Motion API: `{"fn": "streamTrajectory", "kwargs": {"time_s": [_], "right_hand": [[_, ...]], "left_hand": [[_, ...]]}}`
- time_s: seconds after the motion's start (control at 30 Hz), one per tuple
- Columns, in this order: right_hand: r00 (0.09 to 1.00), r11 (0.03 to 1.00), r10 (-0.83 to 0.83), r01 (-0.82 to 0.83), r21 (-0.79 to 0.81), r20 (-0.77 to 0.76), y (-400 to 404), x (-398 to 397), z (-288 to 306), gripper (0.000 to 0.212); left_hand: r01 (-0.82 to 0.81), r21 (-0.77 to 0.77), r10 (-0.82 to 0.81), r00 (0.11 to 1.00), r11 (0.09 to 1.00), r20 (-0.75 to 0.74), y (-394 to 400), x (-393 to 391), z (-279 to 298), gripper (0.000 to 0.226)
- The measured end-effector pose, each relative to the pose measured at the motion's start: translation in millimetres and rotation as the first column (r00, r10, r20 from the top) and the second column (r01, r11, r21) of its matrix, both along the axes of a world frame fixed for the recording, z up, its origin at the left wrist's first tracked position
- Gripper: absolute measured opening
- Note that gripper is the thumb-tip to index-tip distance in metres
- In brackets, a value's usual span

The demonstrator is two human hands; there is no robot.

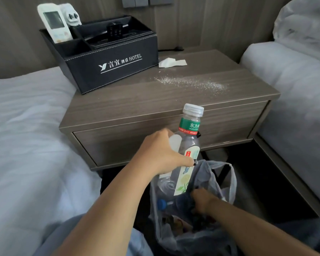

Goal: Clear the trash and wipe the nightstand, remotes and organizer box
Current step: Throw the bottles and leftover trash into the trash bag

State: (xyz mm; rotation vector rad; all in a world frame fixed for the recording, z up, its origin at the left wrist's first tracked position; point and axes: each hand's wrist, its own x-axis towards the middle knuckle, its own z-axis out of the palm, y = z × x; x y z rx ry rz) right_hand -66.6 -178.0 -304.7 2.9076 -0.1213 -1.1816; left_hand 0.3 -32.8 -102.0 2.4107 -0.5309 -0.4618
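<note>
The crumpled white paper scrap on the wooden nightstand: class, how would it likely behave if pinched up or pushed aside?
The crumpled white paper scrap looks thin and creased, so it is probably very light and floppy. Lying flat on the grey-brown wooden nightstand, it would likely slide rather than roll. It seems unlikely to break, though it may crumple further.

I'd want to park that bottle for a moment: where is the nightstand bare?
Bare wood runs along the nightstand's front edge, between the organizer box and the white grains. The back right is crowded by grains and a crumpled tissue.
</note>
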Motion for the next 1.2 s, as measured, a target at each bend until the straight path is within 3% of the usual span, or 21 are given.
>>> {"fn": "streamTrajectory", "kwargs": {"time_s": [0.17,0.23,0.3,0.37,0.43,0.5,0.57,0.67,0.7,0.8,0.87,0.93,1.03,1.13,1.2], "right_hand": [[0.983,0.964,-0.154,0.126,0.236,0.104,-25.5,21.3,80.5,0.03],[0.936,0.908,-0.298,0.217,0.358,0.189,-42.7,20.4,132.7,0.029],[0.877,0.783,-0.444,0.279,0.556,0.186,-54.7,8.9,178.8,0.025],[0.811,0.598,-0.57,0.301,0.743,0.13,-57.6,-9.4,208.3,0.024],[0.725,0.435,-0.683,0.302,0.848,0.092,-52.5,-26.1,215.1,0.031],[0.612,0.352,-0.781,0.269,0.897,0.123,-43.3,-36.7,206.5,0.034],[0.541,0.431,-0.801,0.227,0.873,0.255,-37.1,-39.0,193.7,0.029],[0.539,0.643,-0.705,0.209,0.737,0.461,-36.9,-37.6,191.8,0.022],[0.561,0.693,-0.658,0.189,0.696,0.503,-37.7,-36.9,192.2,0.022],[0.705,0.828,-0.453,0.105,0.551,0.545,-31.5,-32.7,183.7,0.03],[0.781,0.862,-0.354,0.057,0.504,0.515,-22.1,-25.2,169.8,0.035],[0.814,0.879,-0.283,0.009,0.477,0.506,-14.5,-15.0,150.3,0.034],[0.869,0.928,-0.158,-0.032,0.372,0.468,-10.1,-3.5,113.6,0.041],[0.901,0.956,-0.068,-0.064,0.286,0.428,-3.7,-1.0,77.0,0.048],[0.879,0.95,-0.1,-0.055,0.307,0.466,4.0,1.2,60.8,0.053]], "left_hand": [[0.077,0.073,-0.078,0.997,0.994,0.011,1.8,0.8,-0.6,0.081],[0.127,0.127,-0.133,0.99,0.984,0.037,-0.1,-2.3,-2.7,0.082],[0.157,0.22,-0.173,0.983,0.963,0.055,-4.4,-5.4,-9.5,0.084],[0.187,0.287,-0.209,0.977,0.939,0.049,-10.4,-9.2,-18.7,0.083],[0.207,0.273,-0.223,0.974,0.94,0.029,-16.1,-14.2,-27.2,0.081],[0.236,0.278,-0.253,0.967,0.931,0.026,-21.1,-19.0,-34.0,0.087],[0.293,0.259,-0.299,0.954,0.92,-0.017,-24.3,-23.1,-42.1,0.092],[0.375,0.288,-0.335,0.925,0.881,-0.179,-24.0,-27.2,-56.4,0.101],[0.397,0.372,-0.328,0.914,0.839,-0.237,-22.9,-27.8,-61.1,0.103],[0.444,0.666,-0.271,0.896,0.6,-0.353,-16.1,-26.3,-70.1,0.088],[0.425,0.71,-0.231,0.904,0.561,-0.359,-14.7,-20.2,-71.4,0.071],[0.334,0.716,-0.22,0.943,0.613,-0.251,-14.5,-13.9,-63.6,0.059],[0.142,0.639,-0.206,0.978,0.756,0.027,-9.9,-7.4,-40.4,0.05],[0.046,0.475,-0.13,0.981,0.879,0.146,2.6,-3.7,-19.7,0.054],[-0.021,0.318,-0.054,0.973,0.948,0.226,10.0,-3.1,-8.0,0.04]]}}
